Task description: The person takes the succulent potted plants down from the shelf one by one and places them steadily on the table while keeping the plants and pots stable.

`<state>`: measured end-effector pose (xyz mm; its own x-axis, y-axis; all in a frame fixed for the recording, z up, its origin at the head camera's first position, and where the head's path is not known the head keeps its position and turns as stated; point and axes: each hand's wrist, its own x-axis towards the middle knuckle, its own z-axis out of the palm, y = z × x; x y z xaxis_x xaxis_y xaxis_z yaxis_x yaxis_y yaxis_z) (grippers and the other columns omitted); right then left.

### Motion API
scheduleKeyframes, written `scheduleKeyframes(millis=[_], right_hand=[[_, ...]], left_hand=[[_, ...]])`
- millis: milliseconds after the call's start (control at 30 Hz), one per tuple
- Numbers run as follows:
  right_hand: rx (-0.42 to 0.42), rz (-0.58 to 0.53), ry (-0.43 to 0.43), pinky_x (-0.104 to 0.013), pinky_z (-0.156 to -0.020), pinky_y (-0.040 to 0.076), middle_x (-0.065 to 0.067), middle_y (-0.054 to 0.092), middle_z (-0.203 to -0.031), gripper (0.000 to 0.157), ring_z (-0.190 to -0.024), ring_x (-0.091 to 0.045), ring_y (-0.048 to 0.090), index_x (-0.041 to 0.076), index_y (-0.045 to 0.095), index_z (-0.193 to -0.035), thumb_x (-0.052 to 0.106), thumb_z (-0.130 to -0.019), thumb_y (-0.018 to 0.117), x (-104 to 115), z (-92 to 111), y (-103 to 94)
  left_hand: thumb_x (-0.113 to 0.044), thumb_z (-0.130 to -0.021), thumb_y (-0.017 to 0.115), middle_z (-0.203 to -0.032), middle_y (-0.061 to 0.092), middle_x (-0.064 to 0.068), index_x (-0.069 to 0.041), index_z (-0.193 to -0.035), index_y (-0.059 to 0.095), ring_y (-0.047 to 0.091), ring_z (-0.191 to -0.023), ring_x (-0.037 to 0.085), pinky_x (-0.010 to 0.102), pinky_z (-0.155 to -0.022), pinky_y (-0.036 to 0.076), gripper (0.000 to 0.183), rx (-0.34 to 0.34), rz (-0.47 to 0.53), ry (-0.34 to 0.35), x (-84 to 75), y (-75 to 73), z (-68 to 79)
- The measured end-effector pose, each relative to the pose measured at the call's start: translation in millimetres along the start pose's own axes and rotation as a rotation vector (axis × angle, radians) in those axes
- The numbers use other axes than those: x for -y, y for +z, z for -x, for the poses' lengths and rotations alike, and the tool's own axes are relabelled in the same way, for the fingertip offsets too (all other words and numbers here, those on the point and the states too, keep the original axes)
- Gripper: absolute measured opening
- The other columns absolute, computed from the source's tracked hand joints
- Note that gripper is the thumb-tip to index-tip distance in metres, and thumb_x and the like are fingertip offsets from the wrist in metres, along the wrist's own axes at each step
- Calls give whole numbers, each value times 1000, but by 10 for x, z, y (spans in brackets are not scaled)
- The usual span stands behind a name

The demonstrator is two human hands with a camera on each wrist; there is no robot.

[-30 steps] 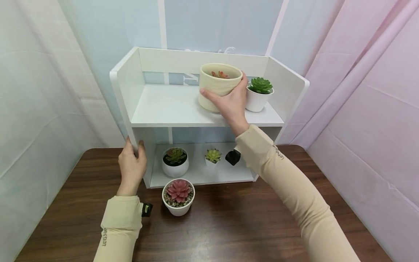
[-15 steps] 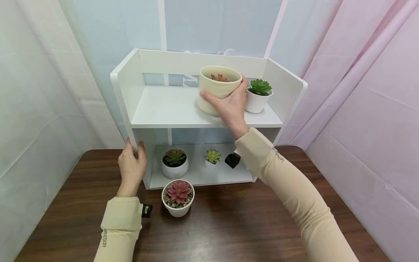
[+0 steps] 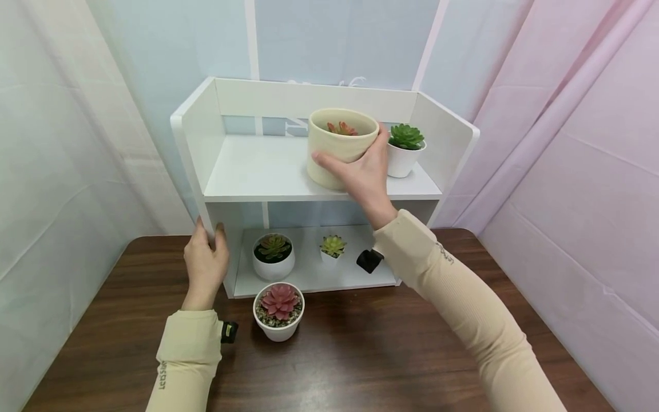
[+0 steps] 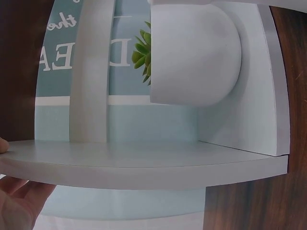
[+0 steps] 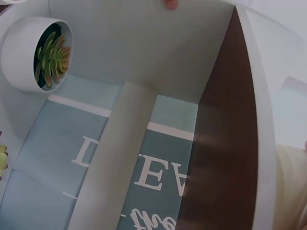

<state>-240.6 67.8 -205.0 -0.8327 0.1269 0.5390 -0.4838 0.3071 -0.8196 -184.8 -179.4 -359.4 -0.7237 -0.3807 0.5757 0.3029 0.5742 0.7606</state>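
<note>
My right hand (image 3: pixel 365 171) grips a cream pot (image 3: pixel 329 149) from its right and front, thumb across the near side. A small orange-red succulent (image 3: pixel 342 129) shows inside the pot. The pot's base overlaps the front part of the upper board of a white two-tier shelf (image 3: pixel 257 166). With thumb inside and fingers outside, my left hand (image 3: pixel 206 263) pinches the shelf's left side panel, lower down; its fingers (image 4: pixel 29 201) also show in the left wrist view. Just right of the cream pot stands a white pot with a green succulent (image 3: pixel 405 151).
On the lower board sit a white pot with a dark-soiled succulent (image 3: pixel 274 257) and a small yellow-green succulent (image 3: pixel 332 249). A pot with a pink succulent (image 3: pixel 279 312) stands on the dark wooden table (image 3: pixel 360 355) before the shelf. Curtains hang around the table.
My right hand has brought the cream pot a little toward the upper board's front edge and slightly left. The left hand keeps its hold on the side panel.
</note>
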Motion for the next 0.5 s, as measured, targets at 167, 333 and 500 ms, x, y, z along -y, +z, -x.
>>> scheduleKeyframes(millis=[167, 333, 500], right_hand=[[20, -18, -8, -25, -97, 38, -1, 47, -131, 101, -113, -10, 48, 14, 28, -139, 29, -60, 90, 21, 69, -33], [39, -12, 4, -27, -95, 40, 1, 48, -129, 101, -109, -9, 49, 17, 28, -139, 30, -60, 90, 71, 143, -78], [67, -32, 2, -28, -95, 41, 1, 47, -129, 103, -110, -9, 49, 17, 27, -141, 29, -60, 90, 98, 198, -114]], left_hand=[[-13, -98, 47, -114, 61, 33, 7, -124, 52, 58, -102, 52, 65, -81, 44, 32, 8, -1, -14, 7, -10, 2], [-13, -98, 47, -115, 60, 33, 7, -124, 52, 58, -104, 52, 65, -81, 44, 33, 6, 5, -9, 12, -17, -17], [-12, -98, 47, -115, 60, 33, 7, -124, 52, 58, -103, 52, 65, -80, 44, 33, 3, 5, -8, 13, -27, -27]])
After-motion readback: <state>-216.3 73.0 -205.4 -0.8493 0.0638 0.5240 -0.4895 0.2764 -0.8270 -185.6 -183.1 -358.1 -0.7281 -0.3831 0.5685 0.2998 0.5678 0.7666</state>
